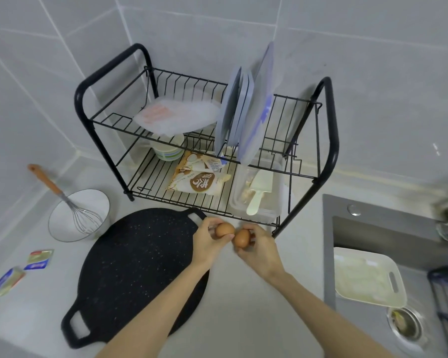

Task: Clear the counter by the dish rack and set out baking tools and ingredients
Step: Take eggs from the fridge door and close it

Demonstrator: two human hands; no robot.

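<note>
My left hand [208, 241] holds a brown egg [224, 229] in its fingertips, and my right hand [259, 248] holds a second brown egg [241, 238]. The two eggs touch, just in front of the black two-tier dish rack [329, 130]. A round black speckled griddle pan [137, 267] lies flat on the counter under my left forearm. To its left stands a white bowl [62, 223] with a wire whisk [70, 202] leaning in it. Two small butter packets [38, 259] lie at the far left.
The rack's lower shelf holds flour bags [199, 177], stacked bowls [166, 149] and a clear box with a pale scoop [259, 192]. Grey boards [246, 109] and a plastic-wrapped item [176, 115] sit on top. A sink [373, 228] at right holds a white tray [367, 277].
</note>
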